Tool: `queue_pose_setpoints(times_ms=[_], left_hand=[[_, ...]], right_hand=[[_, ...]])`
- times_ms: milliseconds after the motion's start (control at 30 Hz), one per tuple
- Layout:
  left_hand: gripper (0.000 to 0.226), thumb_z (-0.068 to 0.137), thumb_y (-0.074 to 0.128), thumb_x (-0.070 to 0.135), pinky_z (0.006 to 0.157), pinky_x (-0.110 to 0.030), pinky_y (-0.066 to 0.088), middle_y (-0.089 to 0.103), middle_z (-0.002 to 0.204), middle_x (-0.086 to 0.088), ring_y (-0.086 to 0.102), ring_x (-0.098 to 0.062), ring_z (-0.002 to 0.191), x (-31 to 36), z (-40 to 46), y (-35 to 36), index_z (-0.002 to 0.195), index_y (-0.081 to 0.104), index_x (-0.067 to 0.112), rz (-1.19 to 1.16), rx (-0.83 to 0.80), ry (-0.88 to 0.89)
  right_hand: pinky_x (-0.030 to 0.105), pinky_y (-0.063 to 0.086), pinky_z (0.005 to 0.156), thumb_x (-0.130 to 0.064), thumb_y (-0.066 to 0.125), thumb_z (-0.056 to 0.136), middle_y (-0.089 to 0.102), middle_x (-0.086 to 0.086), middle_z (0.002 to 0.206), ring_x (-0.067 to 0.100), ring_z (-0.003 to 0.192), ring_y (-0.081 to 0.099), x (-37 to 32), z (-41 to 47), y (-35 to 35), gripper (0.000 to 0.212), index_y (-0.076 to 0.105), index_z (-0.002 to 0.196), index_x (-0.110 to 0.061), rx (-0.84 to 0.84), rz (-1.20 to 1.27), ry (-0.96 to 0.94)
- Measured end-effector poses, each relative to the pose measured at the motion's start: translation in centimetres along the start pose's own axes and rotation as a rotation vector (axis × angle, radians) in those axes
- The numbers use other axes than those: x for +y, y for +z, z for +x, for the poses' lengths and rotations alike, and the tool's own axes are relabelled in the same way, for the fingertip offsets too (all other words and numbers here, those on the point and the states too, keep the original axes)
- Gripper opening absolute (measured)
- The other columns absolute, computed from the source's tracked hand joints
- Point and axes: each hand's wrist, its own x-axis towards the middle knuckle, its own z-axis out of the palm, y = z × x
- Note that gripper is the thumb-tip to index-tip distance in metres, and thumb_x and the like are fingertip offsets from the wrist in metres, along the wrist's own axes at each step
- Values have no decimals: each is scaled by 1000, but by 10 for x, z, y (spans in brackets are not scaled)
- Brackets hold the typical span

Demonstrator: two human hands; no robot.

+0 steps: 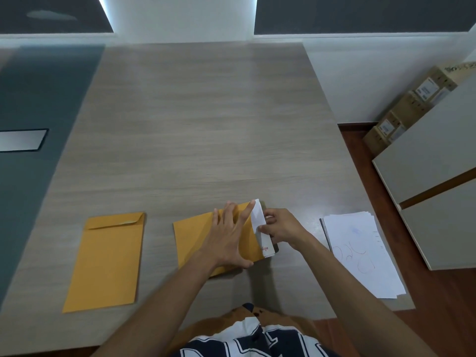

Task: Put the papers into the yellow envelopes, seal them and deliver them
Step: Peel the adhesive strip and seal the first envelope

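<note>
Right hand (279,229) pinches a narrow white strip of paper (258,219) at the open end of the yellow paper envelope (195,238); whether this is a sheet going in or a peel-off backing from the flap, the view does not settle. Left hand (228,234) lies flat beside the pinch, fingers spread and straight, pressing the envelope down on the grey wood-grain table (195,119). Red print shows on the envelope just nearer the person than the pinch.

Right of the gripping hand, apart from it: loose stack of white papers (360,253) with pen scrawls, not yet packed. Left of the pressing hand, well apart: second yellow paper envelope (108,261), flap folded, lying flat; contents cannot be told.

Judgement: early to middle stage. One envelope in hand, papers remaining, no delivery started.
</note>
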Motion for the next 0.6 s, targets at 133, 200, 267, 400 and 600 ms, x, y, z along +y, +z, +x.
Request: queue_pose_setpoints(times_ms=[133, 200, 267, 400, 600], left_hand=[[149, 51, 78, 72, 117, -62, 10, 11, 154, -16, 5, -34, 148, 0, -2, -1, 148, -30, 35, -2, 18, 0], [149, 51, 78, 71, 117, -62, 12, 12, 154, -14, 6, -34, 147, -1, -3, -1, 148, -29, 35, -3, 26, 2], [149, 50, 78, 71, 117, -63, 12, 12, 154, -14, 7, -33, 147, -2, -5, -1, 148, -29, 36, -10, 31, 1], [149, 51, 79, 68, 117, -63, 12, 12, 154, -15, 6, -34, 148, -2, -7, -3, 148, -29, 36, -22, 25, 8], [149, 52, 82, 65, 118, -61, 11, 14, 154, -16, 7, -34, 148, 1, -7, -4, 147, -29, 38, -46, 31, 23]], right_hand=[[43, 61, 75, -12, 72, 86, 70, 9, 114, 28, 98, 68, -3, 0, 7, 45, 58, 128, -10, -20, -31, -18], [38, 62, 72, -14, 71, 87, 70, 8, 109, 26, 93, 69, -5, -1, 7, 40, 60, 126, -10, -31, -34, -12], [37, 62, 71, -16, 70, 88, 71, 8, 98, 26, 86, 71, -6, -1, 4, 33, 65, 119, -7, -29, 2, 10], [43, 62, 74, -13, 70, 88, 73, 14, 88, 27, 76, 73, -8, 1, 1, 21, 69, 106, -2, -11, 47, 40], [38, 62, 70, -10, 69, 88, 70, 11, 79, 24, 70, 70, -12, 1, 12, 8, 69, 95, -5, -40, 46, 44]])
